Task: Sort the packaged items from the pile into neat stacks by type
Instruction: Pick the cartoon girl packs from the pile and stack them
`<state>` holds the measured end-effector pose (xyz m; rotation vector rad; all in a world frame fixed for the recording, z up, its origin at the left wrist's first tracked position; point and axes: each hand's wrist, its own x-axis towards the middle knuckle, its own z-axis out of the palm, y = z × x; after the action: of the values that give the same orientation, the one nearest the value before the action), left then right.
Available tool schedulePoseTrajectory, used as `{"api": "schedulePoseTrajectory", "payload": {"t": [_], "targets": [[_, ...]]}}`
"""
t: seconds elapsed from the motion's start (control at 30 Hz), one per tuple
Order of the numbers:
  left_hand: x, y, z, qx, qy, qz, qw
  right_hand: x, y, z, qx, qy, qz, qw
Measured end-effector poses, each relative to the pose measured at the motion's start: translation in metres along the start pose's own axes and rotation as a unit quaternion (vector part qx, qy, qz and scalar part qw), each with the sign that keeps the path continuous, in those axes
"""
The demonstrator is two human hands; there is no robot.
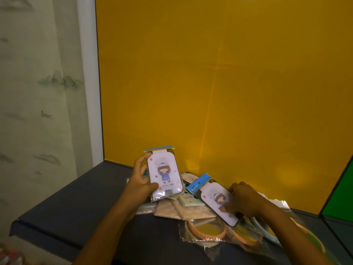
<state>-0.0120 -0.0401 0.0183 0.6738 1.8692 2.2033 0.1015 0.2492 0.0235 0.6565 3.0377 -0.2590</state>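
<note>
Now we see the left hand gripping one white cartoon-printed plastic-wrapped card pack; at four o'clock, the right hand pinches a matching second pack.

A white cartoon-girl packet is standing upright in the left hand; a matching packet is tilting under the right hand, over the pile.

Two hands — two cartoon packets
</note>
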Motion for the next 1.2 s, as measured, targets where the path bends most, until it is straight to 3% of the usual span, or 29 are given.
{"api": "schedulePoseTrajectory", "payload": {"t": [0.13, 0.27, 0.57, 0.83, 1.03, 1.2], "targets": [[-0.006, -0.007, 0.006, -0.028, -0.038, 0.026, 0.999, -0.002, 0.003, -0.006, 0.064, 0.009, 0.001, 0.998], [-0.007, -0.015, 0.016, -0.058, -0.008, 0.011, 0.998, -0.005, 0.009, -0.015, 0.140, 0.018, 0.004, 0.990], [-0.009, -0.029, 0.042, -0.063, 0.009, 0.001, 0.998, -0.038, 0.032, -0.028, 0.348, -0.030, 0.001, 0.937], [-0.016, -0.033, 0.092, 0.002, -0.015, -0.001, 1.000, -0.082, 0.090, -0.026, 0.494, 0.115, 0.021, 0.862], [-0.032, -0.020, 0.162, -0.010, -0.039, 0.014, 0.999, -0.117, 0.157, -0.027, 0.564, 0.214, 0.037, 0.797], [-0.052, -0.018, 0.231, -0.030, -0.047, 0.025, 0.998, -0.150, 0.225, -0.035, 0.578, 0.254, 0.024, 0.776]]}}
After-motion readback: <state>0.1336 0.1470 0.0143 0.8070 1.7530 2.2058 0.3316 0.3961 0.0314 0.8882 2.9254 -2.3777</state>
